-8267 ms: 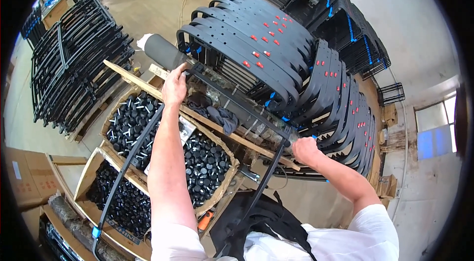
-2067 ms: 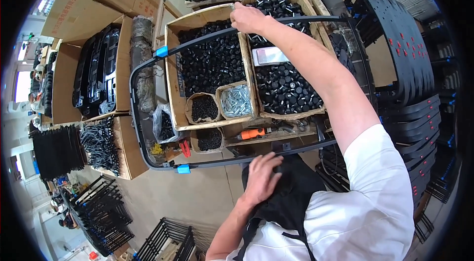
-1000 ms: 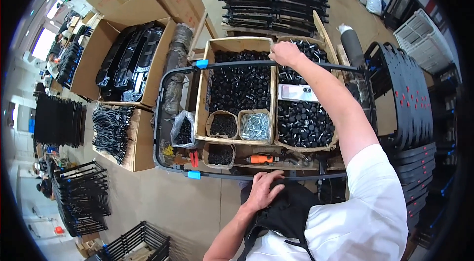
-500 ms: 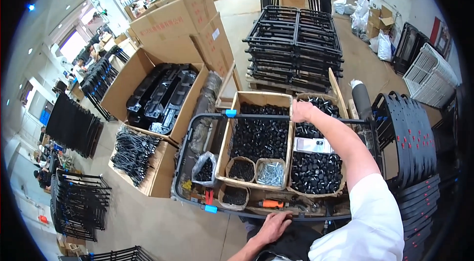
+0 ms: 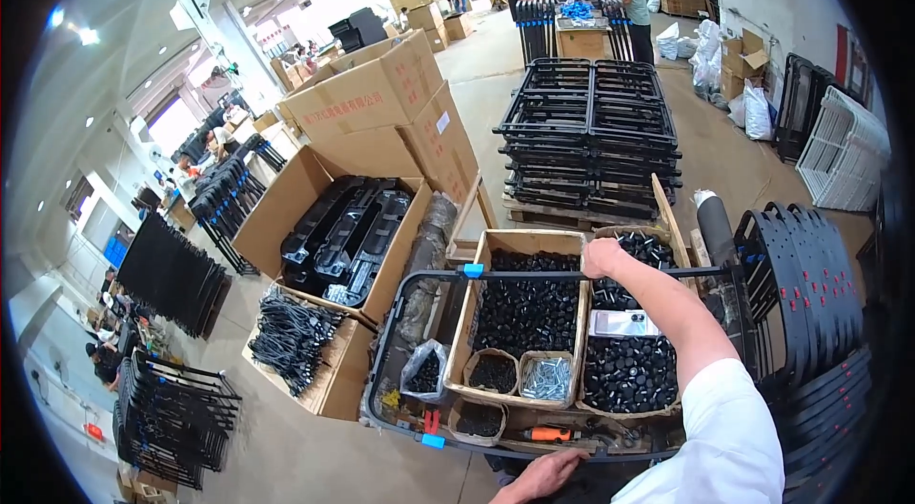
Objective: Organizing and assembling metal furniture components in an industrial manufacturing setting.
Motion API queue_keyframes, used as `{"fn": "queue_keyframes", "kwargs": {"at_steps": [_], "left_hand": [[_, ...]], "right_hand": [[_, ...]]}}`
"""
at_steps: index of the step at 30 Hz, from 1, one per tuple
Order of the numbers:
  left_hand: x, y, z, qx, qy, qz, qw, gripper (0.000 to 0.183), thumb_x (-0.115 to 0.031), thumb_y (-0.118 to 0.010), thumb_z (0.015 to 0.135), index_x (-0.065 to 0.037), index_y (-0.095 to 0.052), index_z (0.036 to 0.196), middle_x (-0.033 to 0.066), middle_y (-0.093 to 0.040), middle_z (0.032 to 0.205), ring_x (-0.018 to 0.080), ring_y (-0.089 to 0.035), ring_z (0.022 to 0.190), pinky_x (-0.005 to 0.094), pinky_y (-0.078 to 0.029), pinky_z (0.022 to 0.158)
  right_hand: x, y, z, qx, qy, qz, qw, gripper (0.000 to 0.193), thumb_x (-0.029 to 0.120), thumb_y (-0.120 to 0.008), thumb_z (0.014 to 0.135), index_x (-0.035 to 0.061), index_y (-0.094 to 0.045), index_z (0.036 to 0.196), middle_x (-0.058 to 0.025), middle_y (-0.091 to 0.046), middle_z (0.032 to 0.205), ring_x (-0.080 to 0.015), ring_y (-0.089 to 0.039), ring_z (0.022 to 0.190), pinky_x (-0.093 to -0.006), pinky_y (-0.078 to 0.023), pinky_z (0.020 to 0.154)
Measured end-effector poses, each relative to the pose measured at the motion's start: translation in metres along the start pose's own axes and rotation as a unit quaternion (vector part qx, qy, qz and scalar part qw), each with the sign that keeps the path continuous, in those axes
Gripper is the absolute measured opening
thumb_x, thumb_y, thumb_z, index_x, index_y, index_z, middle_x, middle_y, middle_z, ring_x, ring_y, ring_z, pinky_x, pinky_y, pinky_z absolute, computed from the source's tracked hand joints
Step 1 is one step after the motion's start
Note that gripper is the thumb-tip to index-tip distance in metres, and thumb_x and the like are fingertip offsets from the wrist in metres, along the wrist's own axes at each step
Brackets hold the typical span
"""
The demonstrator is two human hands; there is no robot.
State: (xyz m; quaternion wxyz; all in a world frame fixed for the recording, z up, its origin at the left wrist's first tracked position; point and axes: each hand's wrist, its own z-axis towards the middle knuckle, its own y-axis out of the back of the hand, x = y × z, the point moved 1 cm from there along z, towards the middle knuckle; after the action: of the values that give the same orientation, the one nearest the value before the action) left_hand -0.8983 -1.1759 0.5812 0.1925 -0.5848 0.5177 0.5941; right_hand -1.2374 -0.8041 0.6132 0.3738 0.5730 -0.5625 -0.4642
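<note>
A black tubular frame [image 5: 538, 455] with rounded corners and blue clips lies over bins of parts. My right hand [image 5: 600, 258] is closed around its far bar, by the wall between two bins. At the near bar, my left hand [image 5: 545, 475] rests with fingers stretched along the tube, holding nothing that shows. Under the frame are a bin of black knobs [image 5: 529, 318], another bin of black knobs with shiny studs [image 5: 629, 375], and a small box of silver screws [image 5: 546, 378]. A pale phone [image 5: 621, 323] lies on the right bin's knobs.
An orange-handled tool [image 5: 548, 433] lies near the front bar. Left stand a carton of black mouldings [image 5: 348, 227] and bundled black cables [image 5: 294, 337]. Stacked black frames [image 5: 591, 132] stand ahead; black panels [image 5: 796, 285] are close on the right. Two people work in the distance.
The view has tilted up, so the scene sits lower and further right. Both hands stay at about the same spots on the frame.
</note>
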Motion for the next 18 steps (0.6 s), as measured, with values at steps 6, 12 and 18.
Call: {"fn": "queue_keyframes", "kwargs": {"at_steps": [6, 12, 18], "left_hand": [[0.043, -0.025, -0.004, -0.042, -0.024, -0.123, 0.991, 0.049, -0.039, -0.063, 0.11, -0.002, -0.06, 0.141, 0.0175, -0.067, 0.135, 0.0361, -0.064, 0.126, 0.0518, -0.055, 0.098], [0.029, -0.028, -0.009, -0.087, 0.077, -0.191, 0.975, 0.056, -0.024, -0.073, 0.105, -0.007, -0.048, 0.152, 0.0126, -0.051, 0.15, 0.0251, -0.049, 0.135, 0.0473, -0.05, 0.11], [-0.001, -0.016, -0.012, -0.103, 0.078, -0.204, 0.971, 0.051, -0.017, -0.078, 0.1, -0.006, -0.055, 0.144, 0.0145, -0.064, 0.127, 0.0257, -0.059, 0.113, 0.0418, -0.052, 0.101]], "right_hand": [[0.027, 0.036, -0.026, -0.016, -0.026, -0.009, 0.999, 0.049, 0.05, -0.058, 0.102, 0.0102, -0.082, 0.118, -0.0098, -0.08, 0.121, -0.0264, -0.076, 0.115, -0.041, -0.06, 0.093], [0.019, 0.021, -0.016, -0.019, -0.032, 0.0, 0.999, 0.047, 0.047, -0.057, 0.102, 0.0102, -0.083, 0.116, -0.0096, -0.081, 0.119, -0.0265, -0.077, 0.111, -0.0408, -0.061, 0.091], [0.009, -0.001, -0.003, -0.04, 0.005, -0.019, 0.999, 0.045, 0.046, -0.058, 0.103, 0.0108, -0.083, 0.114, -0.0102, -0.081, 0.117, -0.0277, -0.078, 0.11, -0.0419, -0.06, 0.089]]}}
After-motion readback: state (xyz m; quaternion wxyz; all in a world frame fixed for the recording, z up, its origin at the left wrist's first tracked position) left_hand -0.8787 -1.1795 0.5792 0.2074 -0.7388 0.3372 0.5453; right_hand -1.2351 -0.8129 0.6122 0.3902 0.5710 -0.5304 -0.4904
